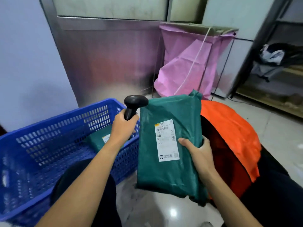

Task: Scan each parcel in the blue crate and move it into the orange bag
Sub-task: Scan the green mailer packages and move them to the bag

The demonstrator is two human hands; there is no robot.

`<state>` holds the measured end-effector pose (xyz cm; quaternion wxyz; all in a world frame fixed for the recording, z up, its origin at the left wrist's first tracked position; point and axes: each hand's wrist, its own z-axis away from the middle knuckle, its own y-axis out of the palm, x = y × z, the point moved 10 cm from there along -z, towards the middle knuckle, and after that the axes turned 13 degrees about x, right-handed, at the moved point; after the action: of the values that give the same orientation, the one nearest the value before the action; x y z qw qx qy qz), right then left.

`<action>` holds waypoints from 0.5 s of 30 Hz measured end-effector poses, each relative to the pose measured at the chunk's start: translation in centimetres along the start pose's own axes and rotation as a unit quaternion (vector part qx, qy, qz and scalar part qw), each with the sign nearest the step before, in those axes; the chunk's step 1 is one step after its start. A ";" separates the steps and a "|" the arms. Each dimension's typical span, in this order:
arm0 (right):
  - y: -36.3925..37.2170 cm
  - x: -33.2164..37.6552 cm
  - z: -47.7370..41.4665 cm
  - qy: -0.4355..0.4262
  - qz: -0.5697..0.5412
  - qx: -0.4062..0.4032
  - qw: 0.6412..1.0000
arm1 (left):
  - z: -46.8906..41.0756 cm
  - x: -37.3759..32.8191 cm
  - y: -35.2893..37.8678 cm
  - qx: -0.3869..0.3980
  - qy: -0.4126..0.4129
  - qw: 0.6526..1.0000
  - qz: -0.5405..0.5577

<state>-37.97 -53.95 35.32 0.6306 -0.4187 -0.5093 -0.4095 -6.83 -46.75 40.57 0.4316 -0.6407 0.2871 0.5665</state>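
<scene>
Right hand (pixel 197 154) pinches the green parcel (pixel 170 145) upright beside the orange bag (pixel 232 131); left hand (pixel 123 126) grips the black scanner (pixel 133 104) over the blue crate (pixel 49 145).

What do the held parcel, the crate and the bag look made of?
The green parcel: seemingly thin plastic film, wrinkled, faint sheen. The blue crate: rigid moulded plastic, perforated walls. The orange bag: crinkled sheet, plastic or coated fabric; cannot tell.

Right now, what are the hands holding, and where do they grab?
The left hand grips the black scanner by its handle. The right hand holds the green parcel at its right edge.
</scene>
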 end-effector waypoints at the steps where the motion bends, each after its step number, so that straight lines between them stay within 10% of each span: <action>1: -0.3 -0.7 0.2 0.002 0.020 0.005 1.000 | -0.5 1.4 0.7 0.001 -0.015 0.999 0.052; 15: -3.7 -12.7 -0.8 0.137 0.042 -0.011 0.990 | -1.9 9.9 10.0 0.191 -0.161 0.966 0.073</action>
<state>-43.12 -54.73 23.10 0.7063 -0.3867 -0.3957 -0.4415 -12.58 -51.82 28.65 0.5436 -0.4238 0.3628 0.6270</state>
